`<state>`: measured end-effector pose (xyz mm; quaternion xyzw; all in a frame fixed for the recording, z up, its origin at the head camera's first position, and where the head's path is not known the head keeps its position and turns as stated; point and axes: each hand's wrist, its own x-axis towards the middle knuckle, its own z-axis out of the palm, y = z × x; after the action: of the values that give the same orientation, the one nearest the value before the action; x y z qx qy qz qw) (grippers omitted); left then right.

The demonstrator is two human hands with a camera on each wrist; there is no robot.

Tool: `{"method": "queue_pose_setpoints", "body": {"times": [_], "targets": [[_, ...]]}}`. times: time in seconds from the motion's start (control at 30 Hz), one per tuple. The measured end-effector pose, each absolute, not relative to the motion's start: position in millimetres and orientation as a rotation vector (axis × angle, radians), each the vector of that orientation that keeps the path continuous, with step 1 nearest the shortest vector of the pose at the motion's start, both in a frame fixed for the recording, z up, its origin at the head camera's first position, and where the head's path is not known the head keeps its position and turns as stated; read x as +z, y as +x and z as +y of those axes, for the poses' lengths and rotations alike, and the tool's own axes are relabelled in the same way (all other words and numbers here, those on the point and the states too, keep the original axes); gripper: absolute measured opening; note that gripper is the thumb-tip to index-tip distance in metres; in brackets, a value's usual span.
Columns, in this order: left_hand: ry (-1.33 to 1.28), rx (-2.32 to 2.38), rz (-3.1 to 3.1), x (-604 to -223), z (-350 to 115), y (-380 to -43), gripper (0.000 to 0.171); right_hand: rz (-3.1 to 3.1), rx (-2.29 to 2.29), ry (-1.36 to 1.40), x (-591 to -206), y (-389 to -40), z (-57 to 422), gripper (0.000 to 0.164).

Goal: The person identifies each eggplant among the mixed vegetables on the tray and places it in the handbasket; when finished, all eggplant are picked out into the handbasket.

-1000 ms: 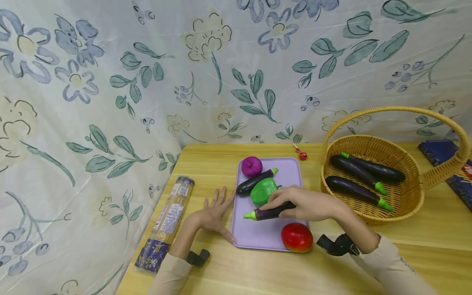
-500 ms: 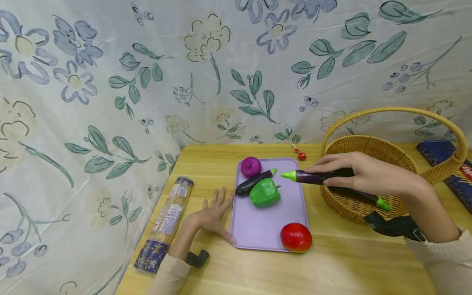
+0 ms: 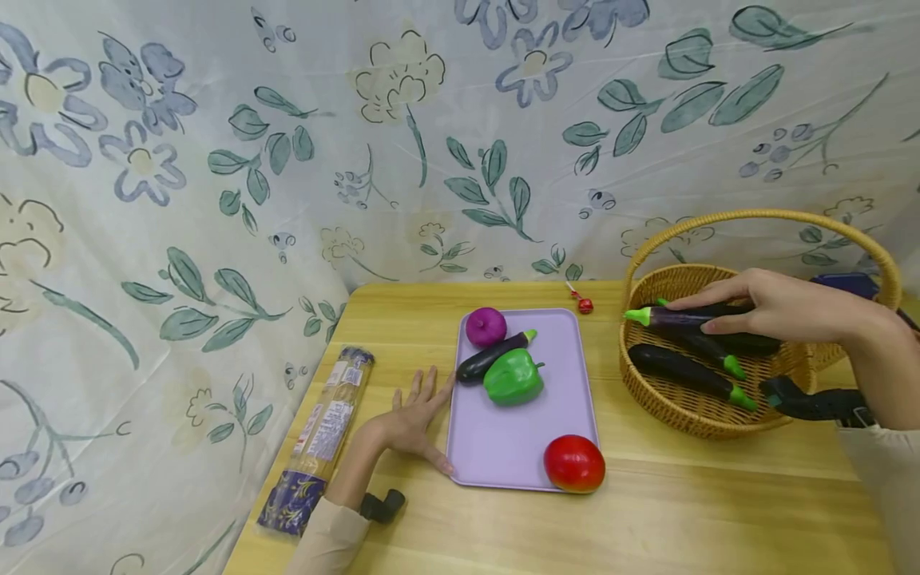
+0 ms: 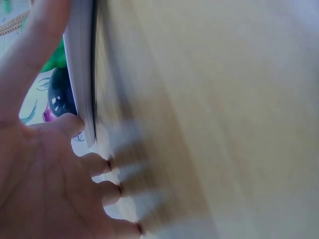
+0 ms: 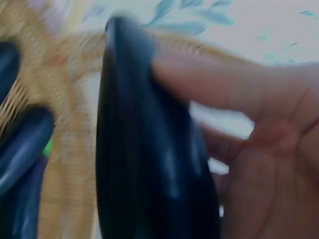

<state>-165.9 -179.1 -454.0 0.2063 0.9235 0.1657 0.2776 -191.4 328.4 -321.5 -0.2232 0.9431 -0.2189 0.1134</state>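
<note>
My right hand [image 3: 783, 315] pinches an eggplant [image 3: 672, 318] between thumb and fingers over the wicker basket [image 3: 707, 427]; its green stem points left. Beneath it several more eggplants [image 3: 683, 371] lie in the basket. The right wrist view shows the held eggplant [image 5: 149, 139] large and dark, with the thumb along it. My left hand [image 3: 413, 427] is spread beside the lilac tray [image 3: 503, 447], thumb and fingertips right at its left edge. On the tray are a purple onion [image 3: 485, 327], a small eggplant [image 3: 494, 358], a green bell pepper [image 3: 513, 378] and a red mango-like fruit [image 3: 574, 464].
A long clear packet of noodles [image 3: 323, 431] lies at the table's left edge. A red lollipop [image 3: 585, 305] sits behind the tray, near the floral cloth. The basket's tall handle [image 3: 762, 214] arches above it; a dark blue packet [image 3: 848, 283] lies behind at right.
My right hand has lifted the eggplant off the tray and carried it right, over the basket. The left hand stays at the tray's edge.
</note>
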Motion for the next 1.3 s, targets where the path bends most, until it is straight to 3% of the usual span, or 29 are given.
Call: {"method": "queue_pose_setpoints", "body": {"times": [0.47, 1.3], "targets": [[0.553, 0.422, 2.487, -456, -180, -166, 0.147, 2.704, -0.693, -0.538, -363, -229, 333, 0.042], [0.56, 0.404, 2.494, -456, -181, -167, 0.146, 2.614, -0.764, -0.437, -390, -240, 330, 0.047]]}}
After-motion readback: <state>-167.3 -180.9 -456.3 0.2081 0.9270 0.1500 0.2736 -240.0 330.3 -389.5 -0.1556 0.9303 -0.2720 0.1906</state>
